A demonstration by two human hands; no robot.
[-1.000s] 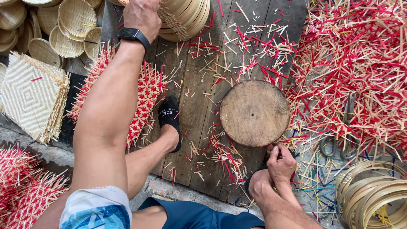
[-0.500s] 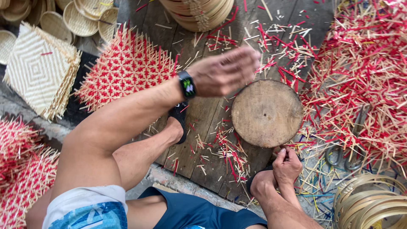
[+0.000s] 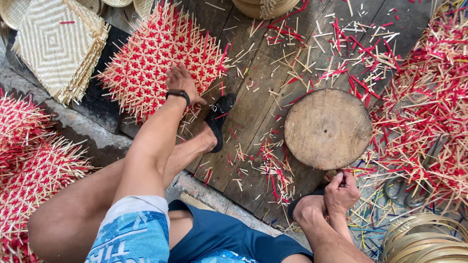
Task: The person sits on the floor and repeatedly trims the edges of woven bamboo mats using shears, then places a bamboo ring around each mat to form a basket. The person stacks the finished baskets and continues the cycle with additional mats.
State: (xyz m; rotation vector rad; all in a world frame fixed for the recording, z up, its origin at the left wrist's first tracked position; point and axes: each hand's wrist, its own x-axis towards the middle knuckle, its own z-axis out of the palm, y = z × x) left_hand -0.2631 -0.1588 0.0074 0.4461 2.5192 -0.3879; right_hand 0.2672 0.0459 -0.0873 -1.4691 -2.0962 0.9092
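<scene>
1. The left hand lies palm down on the near edge of a red-and-natural woven mat, fingers spread flat over the weave. It presses on the mat; whether any finger curls around a strip cannot be told. A black watch sits on the wrist.
2. The woven mat lies flat on the plank floor, just beyond the left foot in its black sandal.
3. The right hand rests by the right knee, fingers curled in loosely. Whether it holds anything cannot be told.
4. A round wooden block stands just beyond the right hand, apart from the mat.
5. Loose red and pale strips are heaped right of the block.
6. A stack of plain woven mats lies left of the red mat.
</scene>
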